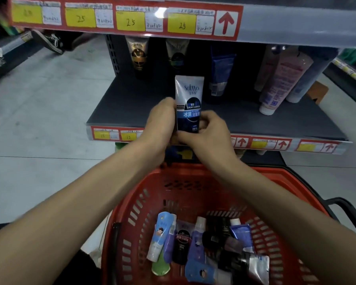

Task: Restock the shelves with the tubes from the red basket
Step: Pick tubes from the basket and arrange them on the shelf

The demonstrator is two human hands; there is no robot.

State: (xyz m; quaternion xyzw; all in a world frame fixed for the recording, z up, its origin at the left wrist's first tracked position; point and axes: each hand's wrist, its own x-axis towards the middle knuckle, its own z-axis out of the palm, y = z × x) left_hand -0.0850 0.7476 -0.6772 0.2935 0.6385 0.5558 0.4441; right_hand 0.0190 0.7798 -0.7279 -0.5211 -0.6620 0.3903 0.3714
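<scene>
Head view; Q: what's on the tube (188, 101)?
A: "Softto", "CREAM CLEANSER"; left hand (162, 118) and right hand (206, 130) both pinch it upright, twelve o'clock of the basket (275, 177); three tags (81, 18) read "25".

Feed is dim here, cool and underexposed. A glare streak on the top price strip (160, 12) puts the light overhead. Deep shadow beneath it, and the back-row tubes (138, 56) are barely readable. The white-and-blue tube (189, 99) is sharpest. The loose tubes (206, 243) in the red basket (286, 177) are soft and noisy. The lower shelf edge (275, 144) bows from the wide angle, and the top-left corner is smeared.
</scene>
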